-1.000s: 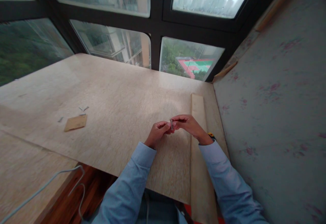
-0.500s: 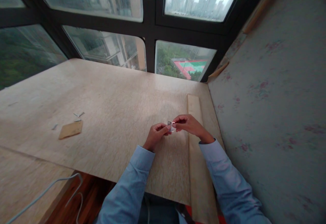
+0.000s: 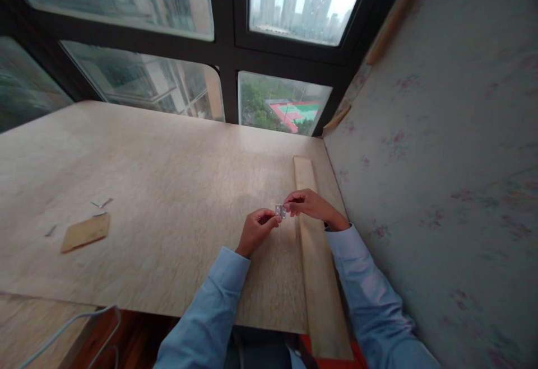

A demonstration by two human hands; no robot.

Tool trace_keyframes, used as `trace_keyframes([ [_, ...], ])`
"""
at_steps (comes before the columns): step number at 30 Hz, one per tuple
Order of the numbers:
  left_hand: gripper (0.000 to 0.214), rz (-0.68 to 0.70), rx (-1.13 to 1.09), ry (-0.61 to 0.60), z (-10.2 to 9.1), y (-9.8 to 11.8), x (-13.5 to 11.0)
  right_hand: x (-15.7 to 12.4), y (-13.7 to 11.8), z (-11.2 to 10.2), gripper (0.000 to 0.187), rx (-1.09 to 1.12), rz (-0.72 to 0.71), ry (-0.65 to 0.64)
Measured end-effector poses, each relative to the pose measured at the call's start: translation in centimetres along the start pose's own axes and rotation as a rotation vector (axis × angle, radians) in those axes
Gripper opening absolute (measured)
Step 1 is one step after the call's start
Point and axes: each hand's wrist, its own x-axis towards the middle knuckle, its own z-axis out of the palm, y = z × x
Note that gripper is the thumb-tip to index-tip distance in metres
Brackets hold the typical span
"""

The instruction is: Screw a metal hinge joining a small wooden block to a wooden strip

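Observation:
Both my hands meet just above the pale board (image 3: 168, 190), close to its right side. A small silver metal hinge (image 3: 279, 211) is pinched between them. My left hand (image 3: 257, 230) is curled, thumb and fingertip on the hinge's left leaf. My right hand (image 3: 310, 205) grips the right leaf with closed fingers. The hinge looks spread flat. Light blue sleeves cover both forearms.
A narrow wooden strip (image 3: 316, 257) lies along the board's right side beside a flowered wall (image 3: 441, 162). A small brown wood piece (image 3: 86, 232) and a few small metal bits (image 3: 101, 203) lie at the left. Dark-framed windows stand behind. A grey cable (image 3: 71, 324) loops below the board's front edge.
The hinge was held folded edge-on and now lies spread flat between my fingers. The view has swung to the right, so everything sits further left.

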Motion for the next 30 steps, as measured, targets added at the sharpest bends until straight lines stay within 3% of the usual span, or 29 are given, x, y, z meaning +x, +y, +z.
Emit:
trace_keyframes([
  [4,0.02,-0.009,-0.015,0.028,0.2,-0.2,0.1,-1.4,0.4,-0.5,0.029,-0.045,-0.006,0.177],
  [7,0.02,-0.006,-0.023,0.039,0.2,-0.3,0.1,-3.2,1.5,-0.4,0.022,-0.221,-0.015,0.385],
  [11,0.023,0.009,-0.066,0.037,0.3,-0.5,0.1,-6.1,4.2,1.5,0.033,-0.468,-0.026,0.587],
  [16,0.034,0.011,-0.087,0.044,0.3,-0.9,0.1,-9.2,7.2,6.4,0.052,-0.645,0.023,0.595],
  [20,0.037,0.026,-0.086,0.045,0.2,-0.9,0.1,-10.3,7.7,9.3,0.051,-0.734,0.034,0.643],
  [30,0.039,0.038,-0.124,0.044,0.0,-0.8,0.1,-11.6,7.5,11.2,0.048,-0.73,0.078,0.675],
])
